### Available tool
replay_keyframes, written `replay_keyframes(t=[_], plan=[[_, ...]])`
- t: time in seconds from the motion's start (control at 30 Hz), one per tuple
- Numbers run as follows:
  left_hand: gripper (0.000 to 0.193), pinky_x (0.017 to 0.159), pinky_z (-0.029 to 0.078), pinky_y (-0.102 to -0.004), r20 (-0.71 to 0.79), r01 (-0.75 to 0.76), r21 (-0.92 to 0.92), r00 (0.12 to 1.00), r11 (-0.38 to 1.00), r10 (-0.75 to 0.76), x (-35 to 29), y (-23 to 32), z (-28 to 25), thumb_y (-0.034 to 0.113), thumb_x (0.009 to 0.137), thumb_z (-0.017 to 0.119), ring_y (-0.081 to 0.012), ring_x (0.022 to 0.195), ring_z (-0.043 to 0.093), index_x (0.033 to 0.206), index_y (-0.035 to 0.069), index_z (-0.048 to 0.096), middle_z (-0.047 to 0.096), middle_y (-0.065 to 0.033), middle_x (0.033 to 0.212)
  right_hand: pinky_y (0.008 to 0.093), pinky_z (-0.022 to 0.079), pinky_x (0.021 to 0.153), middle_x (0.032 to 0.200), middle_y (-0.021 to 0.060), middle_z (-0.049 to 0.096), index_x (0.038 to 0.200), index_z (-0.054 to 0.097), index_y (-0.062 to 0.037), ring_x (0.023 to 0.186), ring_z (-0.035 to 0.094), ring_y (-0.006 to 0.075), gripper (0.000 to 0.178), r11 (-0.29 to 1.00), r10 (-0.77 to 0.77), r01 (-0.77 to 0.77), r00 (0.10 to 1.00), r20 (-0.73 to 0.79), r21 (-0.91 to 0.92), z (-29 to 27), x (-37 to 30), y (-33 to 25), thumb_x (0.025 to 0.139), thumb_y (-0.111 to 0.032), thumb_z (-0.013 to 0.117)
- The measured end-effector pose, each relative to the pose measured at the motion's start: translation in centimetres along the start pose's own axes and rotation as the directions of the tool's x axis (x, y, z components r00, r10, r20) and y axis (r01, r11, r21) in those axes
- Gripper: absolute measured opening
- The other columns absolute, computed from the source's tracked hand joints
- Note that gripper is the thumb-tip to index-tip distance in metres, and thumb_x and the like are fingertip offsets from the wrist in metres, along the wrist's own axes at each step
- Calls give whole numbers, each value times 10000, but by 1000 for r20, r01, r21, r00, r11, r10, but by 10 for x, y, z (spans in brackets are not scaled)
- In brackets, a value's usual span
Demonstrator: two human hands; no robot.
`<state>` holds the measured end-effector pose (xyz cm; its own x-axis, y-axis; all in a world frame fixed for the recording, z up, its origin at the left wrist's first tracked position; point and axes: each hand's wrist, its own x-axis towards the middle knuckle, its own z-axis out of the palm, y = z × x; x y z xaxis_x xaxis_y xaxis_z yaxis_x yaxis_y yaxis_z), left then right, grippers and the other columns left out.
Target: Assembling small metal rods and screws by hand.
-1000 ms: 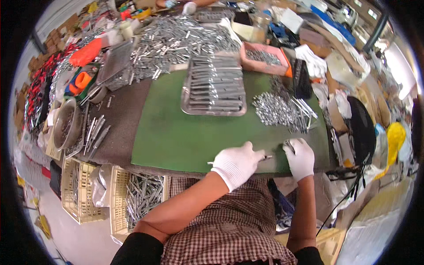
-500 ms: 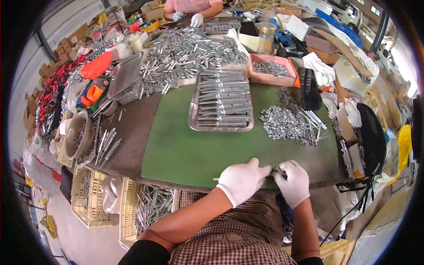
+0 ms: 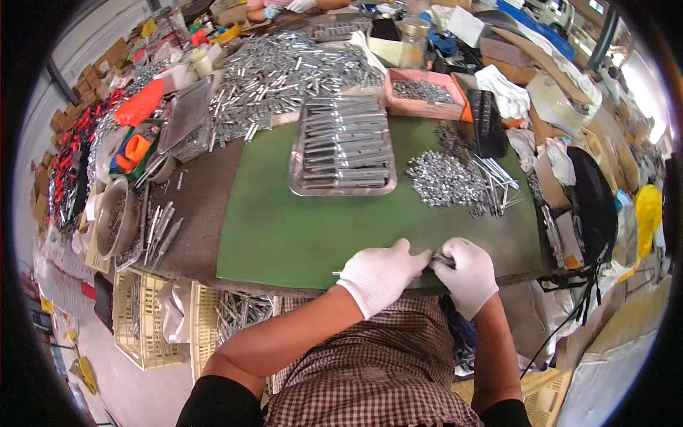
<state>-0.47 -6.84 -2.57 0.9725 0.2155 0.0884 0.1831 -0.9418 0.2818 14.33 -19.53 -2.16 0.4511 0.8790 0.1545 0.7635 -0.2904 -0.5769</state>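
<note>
Both my hands wear white knit gloves and meet at the front edge of the green work mat point(image 3: 284, 235). My left hand point(image 3: 380, 276) is closed round a slim grey metal rod point(image 3: 444, 260); one end pokes out past its wrist side, and the palm hides the middle. At the other end, my right hand point(image 3: 466, 276) pinches the rod between thumb and fingers. Its exact shape there is mostly covered. Beyond the hands, a metal tray point(image 3: 341, 192) holds rows of similar metal rods point(image 3: 348, 146). Right of the tray lies a heap of small shiny metal parts point(image 3: 448, 179).
Thin loose rods point(image 3: 504, 186) lie beside the heap. A pink bin point(image 3: 423, 108) of small parts and a large pile of metal pieces point(image 3: 284, 78) fill the far side. At left stand a bowl point(image 3: 117, 220) and yellow crates point(image 3: 142, 334). Across the table, another person's gloved hands point(image 3: 288, 7) show.
The whole scene sits slightly higher and further left in the picture. My hands stay together on the rod, the right hand turned a little. The other person has mostly left the top edge.
</note>
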Motion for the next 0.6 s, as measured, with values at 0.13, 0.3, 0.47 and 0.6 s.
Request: replay_keyframes(t=[0.13,0.3,0.47,0.6], plan=[[315,516,521,-411,-30,-12,26,999,1000,13,2,1,2,270,927,545,-280,570,620,1235,208,573,541,-121,794,426,468,667,798,132,593,779,544,-41,742,589,348,217,995,2,10,992,125,-98,-9,7,-2,785,-202,690],[327,515,520,-412,19,-10,67,1000,998,9,4,5,-6,239,906,550,-286,575,620,1230,210,576,547,-121,774,356,467,642,803,96,586,858,564,-37,697,572,254,206,988,-55,59,998,-28,143,1,-3,18,767,-151,710],[328,528,527,-415,44,-13,102,999,995,9,3,6,-8,216,902,528,-293,600,631,1227,208,577,562,-119,754,251,270,466,645,-10,407,809,537,-41,519,328,87,404,40,326,-65,944,48,997,9,4,-2,988,-385,424],[301,530,527,-419,56,0,112,998,994,-6,6,8,-7,219,900,531,-293,605,634,1196,200,584,568,-118,756,280,196,421,523,-19,285,657,451,-67,440,255,106,511,-333,254,141,966,-56,932,32,22,-3,1007,-421,337]])
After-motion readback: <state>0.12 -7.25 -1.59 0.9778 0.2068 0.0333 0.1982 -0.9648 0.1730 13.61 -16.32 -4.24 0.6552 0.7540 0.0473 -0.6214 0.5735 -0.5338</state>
